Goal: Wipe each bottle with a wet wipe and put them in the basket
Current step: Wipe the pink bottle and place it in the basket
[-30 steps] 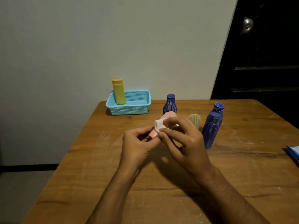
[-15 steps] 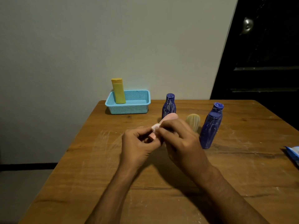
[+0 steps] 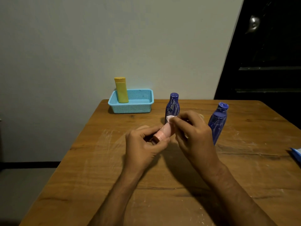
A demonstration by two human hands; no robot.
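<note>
My left hand (image 3: 143,144) grips the cap end of a small pink bottle (image 3: 165,132) held tilted above the wooden table (image 3: 97,176). My right hand (image 3: 193,134) presses a white wet wipe (image 3: 169,118) against the bottle's far end. A light-blue basket (image 3: 132,108) stands at the table's back left with a yellow bottle (image 3: 121,89) upright in it. Three dark-blue bottles stand upright: one (image 3: 172,106) behind my hands, two (image 3: 217,124) (image 3: 222,107) to the right. A pale yellow-green bottle (image 3: 201,116) is almost hidden behind my right hand.
A blue wipe packet (image 3: 296,154) lies at the table's right edge, cut off by the frame. A wall rises behind the table; a dark door stands at the right. The floor drops away to the left of the table.
The right hand has slid the wipe along the pink bottle toward its far end, uncovering the bottle's neck and cap. The left hand keeps its grip.
</note>
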